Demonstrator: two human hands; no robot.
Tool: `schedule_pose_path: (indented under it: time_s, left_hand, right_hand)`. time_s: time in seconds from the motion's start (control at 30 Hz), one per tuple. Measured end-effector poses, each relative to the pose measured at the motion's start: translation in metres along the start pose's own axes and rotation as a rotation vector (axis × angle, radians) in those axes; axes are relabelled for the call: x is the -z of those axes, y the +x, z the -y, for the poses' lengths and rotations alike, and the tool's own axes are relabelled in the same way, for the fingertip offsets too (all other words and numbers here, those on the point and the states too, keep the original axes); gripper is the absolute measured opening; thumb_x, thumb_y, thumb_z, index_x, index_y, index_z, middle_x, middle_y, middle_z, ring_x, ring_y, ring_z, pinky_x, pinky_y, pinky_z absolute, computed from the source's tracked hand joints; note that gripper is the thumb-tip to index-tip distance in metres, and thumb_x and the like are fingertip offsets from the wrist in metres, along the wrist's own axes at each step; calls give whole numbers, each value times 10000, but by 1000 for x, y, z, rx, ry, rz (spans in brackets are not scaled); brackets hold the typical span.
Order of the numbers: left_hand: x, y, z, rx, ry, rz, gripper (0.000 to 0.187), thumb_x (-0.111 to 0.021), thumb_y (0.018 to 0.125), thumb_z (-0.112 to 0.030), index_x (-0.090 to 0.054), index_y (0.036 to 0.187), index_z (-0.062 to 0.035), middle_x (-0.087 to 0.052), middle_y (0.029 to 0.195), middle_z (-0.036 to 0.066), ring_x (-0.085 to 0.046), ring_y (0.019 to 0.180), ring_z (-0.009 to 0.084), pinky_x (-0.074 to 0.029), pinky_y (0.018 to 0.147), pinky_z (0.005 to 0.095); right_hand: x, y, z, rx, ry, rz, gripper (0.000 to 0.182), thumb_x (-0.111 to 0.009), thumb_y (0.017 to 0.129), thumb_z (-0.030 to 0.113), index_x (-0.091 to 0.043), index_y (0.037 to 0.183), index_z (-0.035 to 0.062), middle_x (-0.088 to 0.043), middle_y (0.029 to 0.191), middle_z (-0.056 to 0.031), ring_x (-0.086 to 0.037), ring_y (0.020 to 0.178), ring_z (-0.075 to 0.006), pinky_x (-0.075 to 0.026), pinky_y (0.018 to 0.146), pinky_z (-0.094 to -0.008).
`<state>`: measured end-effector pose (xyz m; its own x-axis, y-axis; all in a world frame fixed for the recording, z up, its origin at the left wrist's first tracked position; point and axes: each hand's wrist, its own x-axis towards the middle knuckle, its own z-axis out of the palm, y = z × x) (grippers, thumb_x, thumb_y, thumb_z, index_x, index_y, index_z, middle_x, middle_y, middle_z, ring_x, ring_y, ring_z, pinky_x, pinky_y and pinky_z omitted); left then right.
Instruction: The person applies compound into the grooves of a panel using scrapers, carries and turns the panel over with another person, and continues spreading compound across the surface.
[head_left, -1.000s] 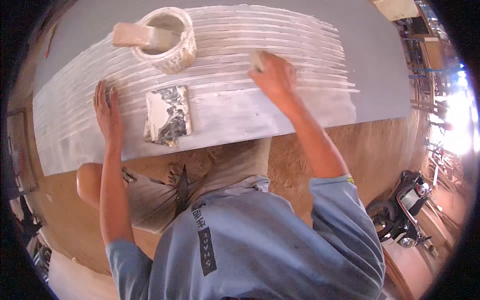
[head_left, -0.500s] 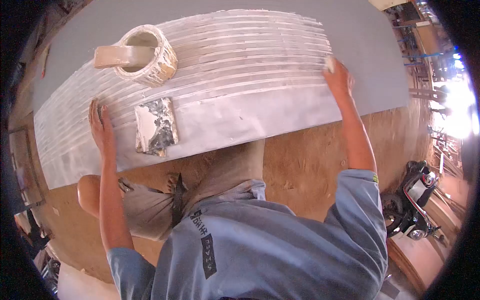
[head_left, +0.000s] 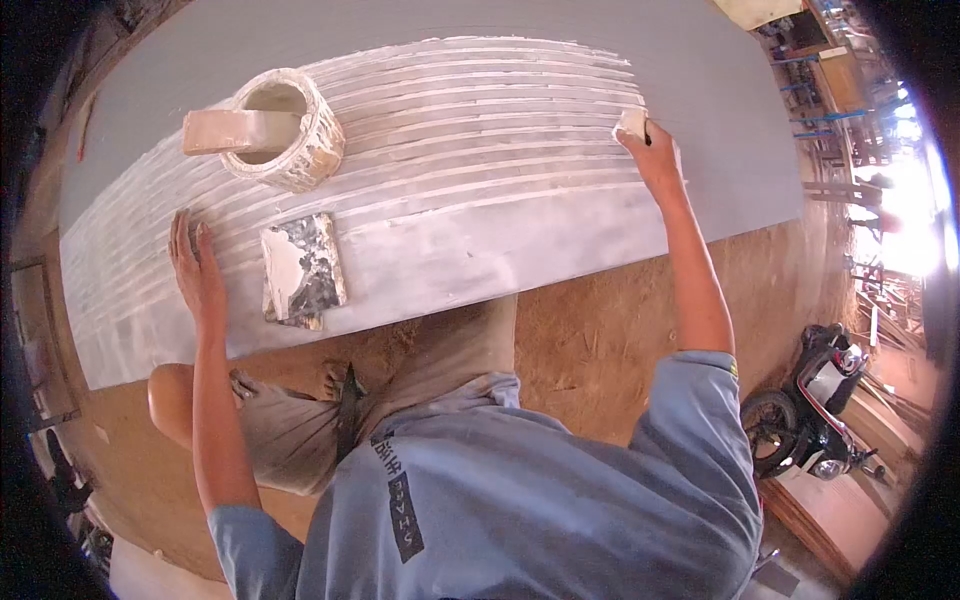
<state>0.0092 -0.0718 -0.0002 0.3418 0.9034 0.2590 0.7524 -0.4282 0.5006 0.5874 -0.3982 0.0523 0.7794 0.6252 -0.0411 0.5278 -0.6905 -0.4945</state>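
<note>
My right hand (head_left: pixel 655 155) is closed on a small pale scraper (head_left: pixel 631 124) at the right end of white filler stripes (head_left: pixel 480 85) on a large grey panel (head_left: pixel 710 100). My left hand (head_left: pixel 198 265) lies on the panel's left part with its fingers stretched out, holding nothing. Right of it rests a small board (head_left: pixel 325 262) smeared with white and black paste. Above that board stands a tub (head_left: pixel 325 150) crusted with filler, and a wide, flat, light-brown handle (head_left: pixel 215 131) sticks out over its rim to the left.
Bare brown ground (head_left: pixel 590 330) shows below the panel's near edge, where my legs are folded. A motorbike (head_left: pixel 825 400) stands at the right beside stacked planks (head_left: pixel 815 530). Shelving with assorted items lines the upper right.
My right hand has shifted slightly left over the stripe ends, and the scraper shows more clearly. The whole view has tilted a little; my left hand keeps its place on the panel.
</note>
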Motion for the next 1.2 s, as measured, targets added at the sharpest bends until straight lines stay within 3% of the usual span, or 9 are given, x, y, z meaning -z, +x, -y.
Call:
schedule_pose_path:
  time_s: [0.07,0.23,0.33,0.43,0.63,0.83,0.93,1.0,1.2]
  left_hand:
    - [1,0,-2,4,7,7,522,-456,1037,-360,-444,1440,-30,-419,1503,158,-337,1418,322,-259,1177,418]
    - [2,0,-5,-40,16,18,501,-451,1040,-347,-464,1426,-28,-422,1500,169,-355,1409,328,-249,1183,427]
    - [-1,3,2,-56,92,20,497,-453,1040,-340,-462,1428,-30,-419,1504,170,-356,1410,324,-252,1181,428]
    - [0,-1,3,-46,82,11,496,-452,1040,-335,-460,1430,-28,-413,1511,168,-358,1409,322,-254,1179,429]
    - [0,2,-1,0,45,38,481,-459,1038,-307,-469,1424,-21,-413,1510,171,-367,1403,325,-269,1172,415]
    - [-2,4,11,-45,70,25,478,-477,1033,-291,-468,1424,-18,-417,1507,168,-366,1404,321,-279,1167,406]
    - [-1,2,8,3,4,9,482,-479,1032,-300,-466,1429,-27,-416,1507,166,-359,1409,315,-278,1169,404]
    - [-1,1,5,7,11,6,485,-476,1034,-309,-464,1432,-33,-414,1509,165,-355,1412,312,-274,1171,405]
    - [-1,2,4,-19,32,9,492,-473,1034,-327,-464,1434,-40,-418,1505,161,-354,1412,311,-269,1174,409]
  right_hand:
    - [-11,1,-6,31,24,36,465,-678,825,419,-676,1102,46,-701,969,-183,-666,880,-307,-502,799,-409]
    - [-3,9,-65,101,-477,-411,462,-636,860,402,-666,1097,7,-704,1068,-189,-660,994,-386,-493,849,-440]
    - [41,30,-64,-163,-419,17,559,-671,837,405,-597,1280,72,-659,1177,-196,-640,1090,-346,-496,900,-459]
    - [17,14,-38,-17,-115,-34,516,-673,842,363,-599,1275,93,-661,1166,-176,-647,1050,-362,-500,873,-470]
    - [-15,-15,21,58,-383,-24,484,-646,857,316,-595,1293,114,-662,1173,-162,-634,1072,-377,-500,887,-483]
    - [25,16,-69,44,-481,-267,476,-619,856,332,-598,1289,137,-651,1201,-169,-619,1101,-386,-486,926,-490]
    - [44,22,-46,-32,-544,-182,450,-623,878,328,-621,1250,74,-678,1145,-169,-650,1045,-349,-501,891,-465]
    - [34,16,-25,-138,-80,-155,401,-648,887,298,-650,1167,11,-696,1048,-174,-670,943,-302,-518,828,-416]
    - [-65,-33,100,230,112,3,311,-672,886,249,-657,1069,-2,-690,940,-166,-664,846,-285,-523,773,-417]
